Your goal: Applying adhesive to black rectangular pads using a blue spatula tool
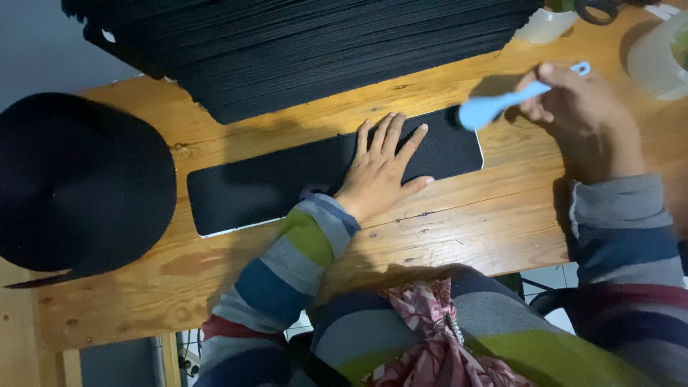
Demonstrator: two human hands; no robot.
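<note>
A long black fabric strip (pixel 265 183) with a thin white edge lies across the wooden table (pixel 459 215). My left hand (pixel 383 168) presses flat on it, fingers spread, near its right half. My right hand (pixel 584 115) grips a light blue spoon-shaped spatula (pixel 494 104) by its handle. The spatula's rounded head sits at the strip's right end, touching or just above it.
A thick stack of black fabric pieces (pixel 322 50) fills the table's far side. A round black felt piece (pixel 75 186) lies at the left edge. A white cup (pixel 548 25), scissors (pixel 602 8) and a pale bowl (pixel 663 61) stand at the far right.
</note>
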